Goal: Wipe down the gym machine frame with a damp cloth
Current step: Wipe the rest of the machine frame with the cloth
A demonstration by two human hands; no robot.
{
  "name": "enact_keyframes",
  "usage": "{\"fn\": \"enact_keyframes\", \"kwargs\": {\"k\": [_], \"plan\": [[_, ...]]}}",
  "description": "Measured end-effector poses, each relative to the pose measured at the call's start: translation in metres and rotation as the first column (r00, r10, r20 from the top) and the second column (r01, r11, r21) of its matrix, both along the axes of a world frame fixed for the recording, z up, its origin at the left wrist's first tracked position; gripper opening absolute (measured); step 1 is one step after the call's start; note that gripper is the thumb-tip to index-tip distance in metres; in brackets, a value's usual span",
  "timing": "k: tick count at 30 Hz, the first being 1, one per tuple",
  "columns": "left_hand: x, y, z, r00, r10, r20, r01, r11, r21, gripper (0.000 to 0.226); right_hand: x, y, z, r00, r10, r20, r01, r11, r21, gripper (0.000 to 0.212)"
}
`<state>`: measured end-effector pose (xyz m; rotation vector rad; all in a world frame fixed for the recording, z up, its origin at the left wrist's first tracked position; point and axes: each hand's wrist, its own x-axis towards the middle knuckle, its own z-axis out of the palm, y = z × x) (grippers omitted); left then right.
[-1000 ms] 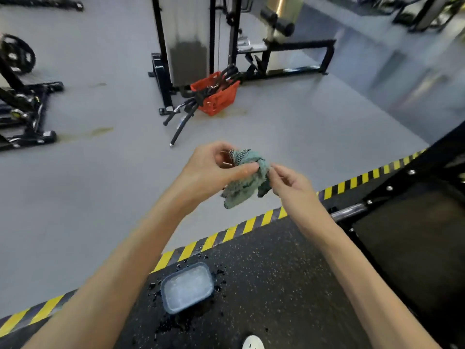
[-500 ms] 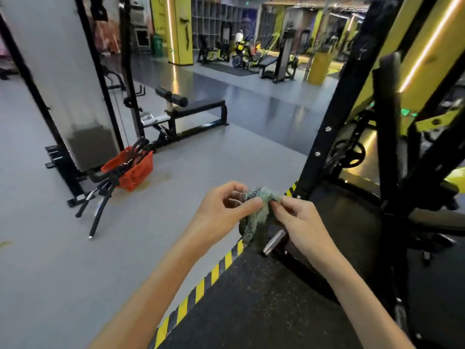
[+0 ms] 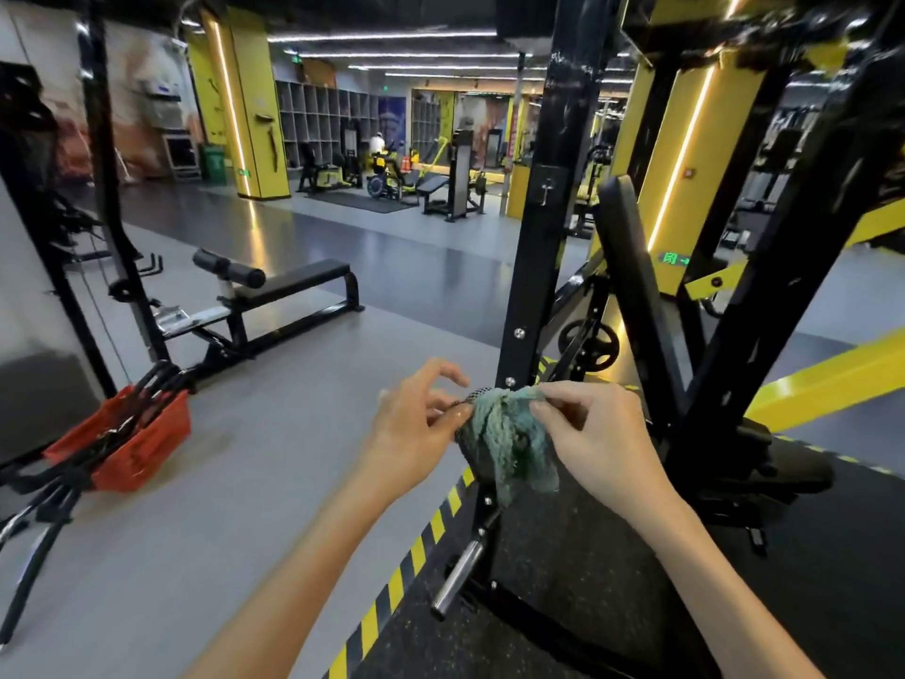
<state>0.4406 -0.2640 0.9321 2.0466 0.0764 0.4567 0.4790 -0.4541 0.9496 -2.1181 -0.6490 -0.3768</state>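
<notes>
1. Head view: we see the left hand (image 3: 416, 428) and the right hand (image 3: 600, 445) raised side by side at mid-frame, with a crumpled teal cloth (image 3: 512, 436) stretched between them.
2. The left hand pinches the cloth's left edge between thumb and forefinger. Its other fingers are lifted and loosely spread, holding nothing.
3. The right hand pinches the cloth's upper right edge between thumb and forefinger, and its remaining fingers are curled in beneath.
4. The cloth hangs down from both pinches in loose folds, with a small black-and-white chequered patch at its top left corner.
5. It hangs in front of the lower part of the black upright post (image 3: 543, 227) of the gym machine frame. We cannot tell whether it touches the metal.
6. Below the cloth, a chrome peg (image 3: 458, 580) sticks out from the frame's base over a dark speckled rubber mat (image 3: 578, 556).
7. A yellow-and-black hazard stripe (image 3: 392, 588) borders the mat on the left.
8. Right of the post, a black backrest pad (image 3: 631, 296) leans tilted.
9. Well apart on the grey floor to the left stand a red basket (image 3: 147, 443) of black handles and a black bench (image 3: 294, 286).
</notes>
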Motion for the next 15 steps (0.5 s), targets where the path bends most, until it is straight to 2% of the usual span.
{"fn": "enact_keyframes", "kwargs": {"k": [3,6,9,12,15], "plan": [[0.032,-0.005,0.002,0.999,-0.049,0.019,0.043,0.964,0.264,0.024,0.023,0.002,0.006,0.996,-0.054,0.073,0.059,0.996,-0.068,0.023],[0.060,-0.007,0.005,0.983,-0.176,0.051,0.144,0.913,0.382,0.034,0.047,0.001,0.008,0.994,-0.088,0.072,0.092,0.994,-0.064,0.023],[0.092,-0.004,0.008,0.968,-0.235,0.092,0.193,0.923,0.332,0.033,0.069,-0.003,0.008,0.995,-0.097,-0.016,0.098,0.995,0.026,0.025],[0.129,0.000,0.012,0.968,-0.223,0.117,0.198,0.961,0.195,0.014,0.089,-0.002,0.012,0.990,-0.080,-0.113,0.092,0.991,0.101,0.028],[0.167,0.007,0.012,0.960,-0.247,0.128,0.233,0.965,0.119,0.017,0.112,0.006,0.016,0.969,-0.089,-0.232,0.121,0.985,0.125,0.030]]}}
